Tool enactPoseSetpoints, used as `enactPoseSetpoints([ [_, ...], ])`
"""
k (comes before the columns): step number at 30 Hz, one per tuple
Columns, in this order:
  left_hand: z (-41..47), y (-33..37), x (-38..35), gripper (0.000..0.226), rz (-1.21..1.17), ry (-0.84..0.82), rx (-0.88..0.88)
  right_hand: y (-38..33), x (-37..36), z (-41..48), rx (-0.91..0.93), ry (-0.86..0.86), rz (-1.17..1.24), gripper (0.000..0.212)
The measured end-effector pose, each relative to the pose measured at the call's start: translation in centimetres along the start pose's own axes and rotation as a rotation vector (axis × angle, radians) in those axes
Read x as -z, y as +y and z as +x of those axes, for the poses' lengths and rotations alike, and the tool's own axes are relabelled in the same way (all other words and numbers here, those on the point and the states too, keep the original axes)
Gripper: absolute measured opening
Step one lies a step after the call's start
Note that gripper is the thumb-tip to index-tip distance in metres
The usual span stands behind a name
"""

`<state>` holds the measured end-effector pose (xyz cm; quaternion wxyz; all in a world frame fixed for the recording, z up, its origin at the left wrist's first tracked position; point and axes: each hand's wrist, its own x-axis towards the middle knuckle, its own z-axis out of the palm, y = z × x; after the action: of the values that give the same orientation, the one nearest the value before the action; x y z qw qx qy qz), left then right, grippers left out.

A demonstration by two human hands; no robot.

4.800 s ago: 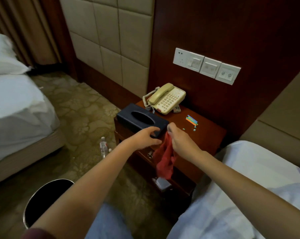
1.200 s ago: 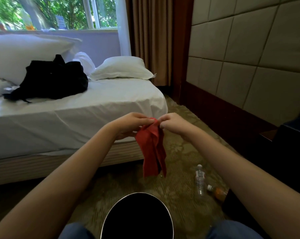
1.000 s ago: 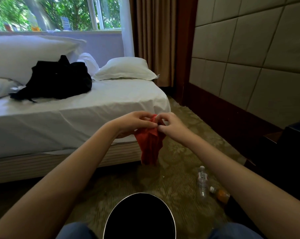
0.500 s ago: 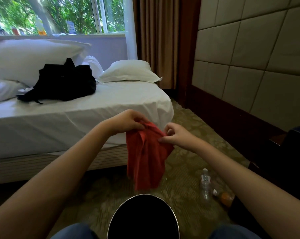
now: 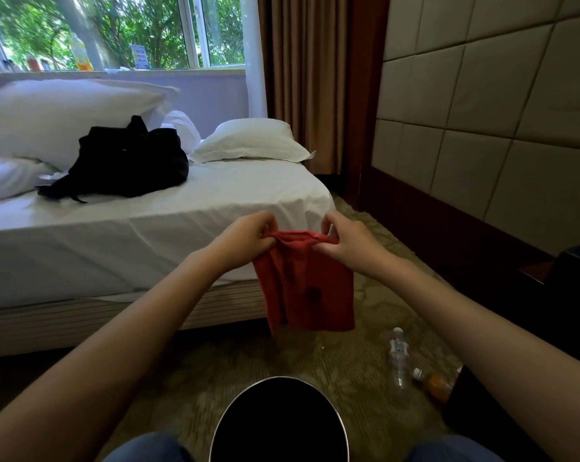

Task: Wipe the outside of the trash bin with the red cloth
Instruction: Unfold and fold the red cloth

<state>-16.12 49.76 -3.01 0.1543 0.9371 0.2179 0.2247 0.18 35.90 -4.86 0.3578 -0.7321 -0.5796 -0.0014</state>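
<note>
Bottles (image 5: 398, 361) beside trash bin (image 5: 276, 378), bed (image 5: 148, 235) behind red cloth (image 5: 308, 288)

Left hand (image 5: 248, 236), right hand (image 5: 347, 243): pinch grips.

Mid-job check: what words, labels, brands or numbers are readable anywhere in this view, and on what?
No text is legible here.
Blue card on the windowsill: print is blurred and unreadable.
Clear bottle on the carpet: label is too small to read.
Red cloth and trash bin: no markings visible.
</note>
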Motion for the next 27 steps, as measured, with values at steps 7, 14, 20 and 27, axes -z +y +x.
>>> enactPoseSetpoints([
  [7,-0.1,0.9,-0.3,0.026,-0.126,0.030,-0.047,-0.1,0.4,0.7,-0.093,0.074,0.130,0.025],
  [14,-1.0,1.4,-1.1,0.035,0.302,-0.085,-0.299,0.1,2.2,0.9,-0.160,0.050,0.081,0.021],
  [20,-1.3,1.0,-0.9,0.025,0.414,-0.076,-0.370,-0.1,3.8,0.7,-0.053,-0.014,-0.047,0.010],
  [27,-1.4,-0.9,-0.5,0.015,0.160,0.022,-0.308,0.6,4.8,0.4,-0.015,0.005,-0.218,0.016],
])
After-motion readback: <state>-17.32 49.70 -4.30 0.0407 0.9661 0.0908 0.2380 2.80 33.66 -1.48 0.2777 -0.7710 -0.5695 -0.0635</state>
